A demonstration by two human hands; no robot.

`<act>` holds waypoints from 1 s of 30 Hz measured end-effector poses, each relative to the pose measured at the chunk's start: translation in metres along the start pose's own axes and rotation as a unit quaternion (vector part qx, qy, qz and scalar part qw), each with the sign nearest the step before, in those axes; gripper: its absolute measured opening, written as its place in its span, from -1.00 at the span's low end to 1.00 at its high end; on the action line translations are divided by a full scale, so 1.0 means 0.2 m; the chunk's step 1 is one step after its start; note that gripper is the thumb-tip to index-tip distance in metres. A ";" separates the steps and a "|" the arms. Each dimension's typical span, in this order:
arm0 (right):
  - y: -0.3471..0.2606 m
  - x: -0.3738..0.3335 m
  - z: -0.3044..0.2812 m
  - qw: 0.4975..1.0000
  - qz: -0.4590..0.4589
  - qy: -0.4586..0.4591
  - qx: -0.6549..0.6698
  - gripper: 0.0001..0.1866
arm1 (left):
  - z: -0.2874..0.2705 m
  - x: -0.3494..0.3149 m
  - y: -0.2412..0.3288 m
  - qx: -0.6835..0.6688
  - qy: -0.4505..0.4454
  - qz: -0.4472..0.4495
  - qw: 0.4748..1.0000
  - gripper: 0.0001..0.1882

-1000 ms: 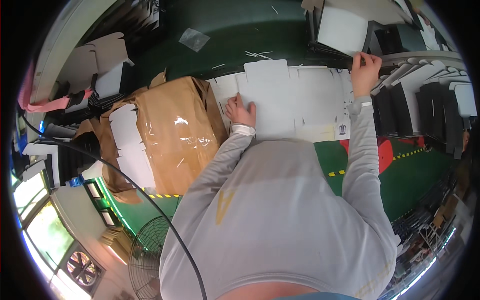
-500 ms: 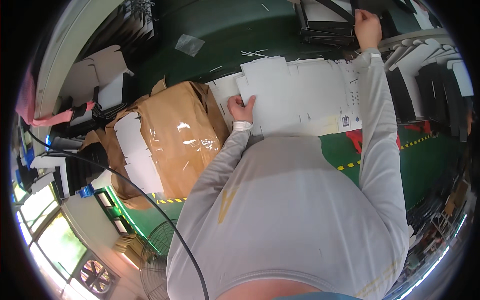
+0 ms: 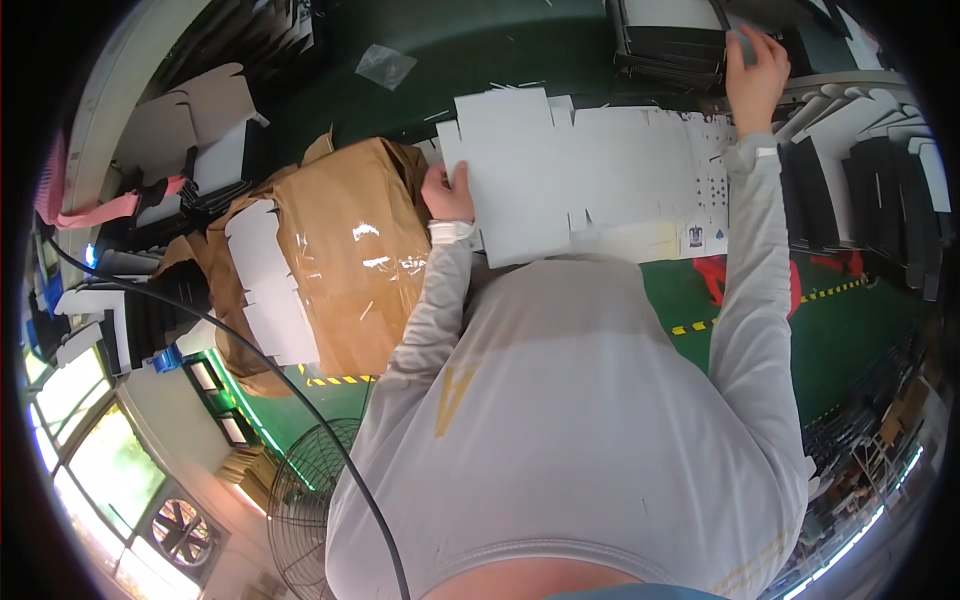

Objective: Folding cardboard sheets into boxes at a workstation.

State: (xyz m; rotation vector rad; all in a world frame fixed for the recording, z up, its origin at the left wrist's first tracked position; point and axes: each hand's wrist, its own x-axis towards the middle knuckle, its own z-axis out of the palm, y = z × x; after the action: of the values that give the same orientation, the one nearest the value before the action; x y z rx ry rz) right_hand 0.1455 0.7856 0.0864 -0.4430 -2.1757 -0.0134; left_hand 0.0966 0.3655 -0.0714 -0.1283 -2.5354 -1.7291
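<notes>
White card (image 3: pixel 515 185): left hand (image 3: pixel 448 193) pinches its left edge; right hand (image 3: pixel 757 80), apart beyond its upper right, by a stack (image 3: pixel 665 42), grip unclear. Best kept level, tabs (image 3: pixel 502 110) unbent.

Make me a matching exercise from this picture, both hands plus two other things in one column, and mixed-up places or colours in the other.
Column one
1. Left hand
2. Right hand
3. Paper-wrapped bundle
4. Plastic piece

Column two
A. Brown, to the left of the white card
B. At the upper right, beside the dark-edged stack
C. Transparent, lying on the dark green surface
D. At the white card's left edge

Right pairs: 1-D, 2-B, 3-A, 4-C
</notes>
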 end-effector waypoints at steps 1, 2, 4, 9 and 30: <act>-0.03 -0.03 -0.03 0.996 0.018 -0.009 0.083 -0.81 | -0.03 0.03 -0.04 -0.051 -0.032 0.012 0.998 -0.82; -0.07 -0.09 -0.05 0.986 0.038 -0.020 0.163 -0.88 | -0.05 0.05 0.02 -0.134 -0.059 -0.034 0.989 -0.84; -0.25 -0.28 -0.10 0.963 0.098 -0.054 0.247 -0.89 | -0.11 0.08 0.10 -0.231 -0.090 -0.088 0.965 -0.89; -0.53 -0.90 -0.32 0.836 0.342 -0.344 0.258 -0.54 | -0.14 0.11 0.21 -0.283 -0.046 -0.085 0.954 -0.90; -0.64 -1.26 -0.35 0.874 0.129 -0.365 0.295 -0.34 | 0.38 -0.33 -0.01 0.347 -0.369 0.363 0.782 -0.33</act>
State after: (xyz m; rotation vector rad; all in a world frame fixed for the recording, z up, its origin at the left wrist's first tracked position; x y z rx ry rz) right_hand 0.2952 0.5752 -0.0501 -0.4090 -2.6512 1.0991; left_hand 0.1620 0.4335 -0.1081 -1.7216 -2.7350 -0.4082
